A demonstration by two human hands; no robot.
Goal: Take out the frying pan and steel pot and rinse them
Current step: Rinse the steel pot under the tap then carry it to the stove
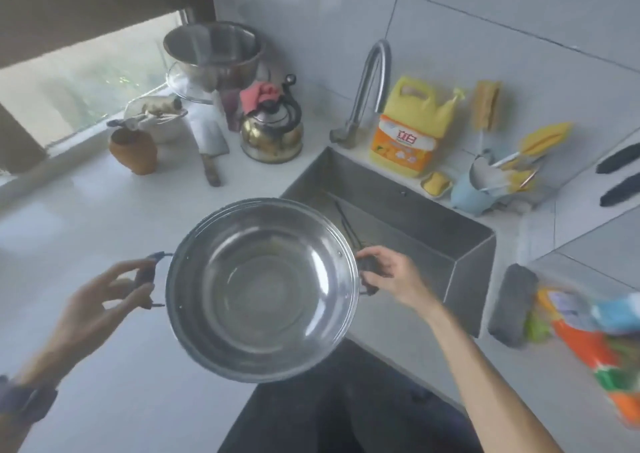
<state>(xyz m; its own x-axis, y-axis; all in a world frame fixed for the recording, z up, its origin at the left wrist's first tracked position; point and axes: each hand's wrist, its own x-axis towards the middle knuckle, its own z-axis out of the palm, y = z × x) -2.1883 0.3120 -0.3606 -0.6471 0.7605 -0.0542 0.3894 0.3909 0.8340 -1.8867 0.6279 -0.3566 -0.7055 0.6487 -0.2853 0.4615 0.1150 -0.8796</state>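
steel pot (262,290) is up in the air over the tabletop (104,217) edge, just left of the sink (391,210). both hands have it: left hand (100,300) pinching the left handle, right hand (391,276) curled round the dark right one. i'd keep it level, swing it right and get it under the faucet (372,82) before tipping. no frying pan anywhere i can spot. stuff at the right edge is blurred, and dark sticks in the sink are hard to make out.

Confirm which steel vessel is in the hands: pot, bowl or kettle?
The two-handled steel pot, gripped by left hand and right hand. The steel bowl and kettle sit untouched by the window.
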